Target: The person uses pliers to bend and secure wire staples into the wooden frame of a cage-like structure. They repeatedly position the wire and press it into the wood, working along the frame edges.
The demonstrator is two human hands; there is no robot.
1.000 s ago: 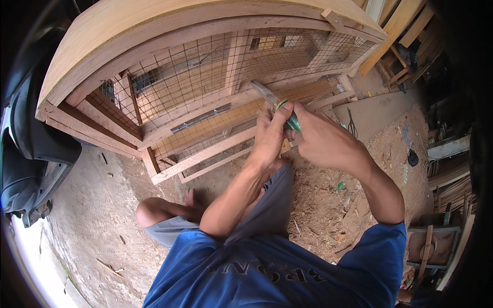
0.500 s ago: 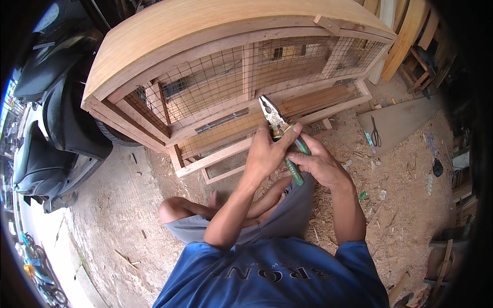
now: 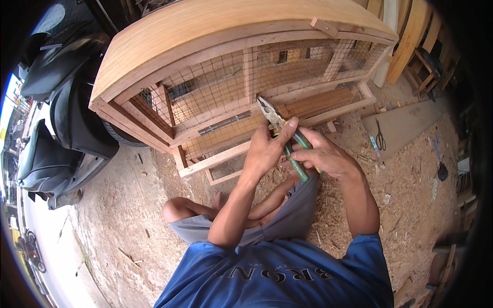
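Both my hands are on a pair of pliers point(image 3: 270, 112) with worn metal jaws and green handles. The jaws point up and to the left, in front of the cage's wire front. My left hand point(image 3: 264, 150) is closed round the pliers just below the pivot, its thumb lying across them. At the handles, my right hand point(image 3: 328, 155) has its fingers curled in and its thumb against the grips; part of its grip is hidden. Behind the tool stands a wooden cage point(image 3: 246, 38) with wire mesh point(image 3: 205, 84) and a metal latch strip point(image 3: 224, 123) along its lower rail.
A black motor scooter point(image 3: 67, 118) stands close on the left. Scissors point(image 3: 380, 136) lie on a flat board point(image 3: 405, 126) at the right. Wood shavings cover the floor point(image 3: 359, 205) there, and planks point(image 3: 408, 43) lean at the back right. My crossed legs point(image 3: 267, 226) are below my hands.
My right elbow has swung outward to the right, and my right hand has shifted slightly on the handles. The left hand keeps its hold. The whole view has shifted a little.
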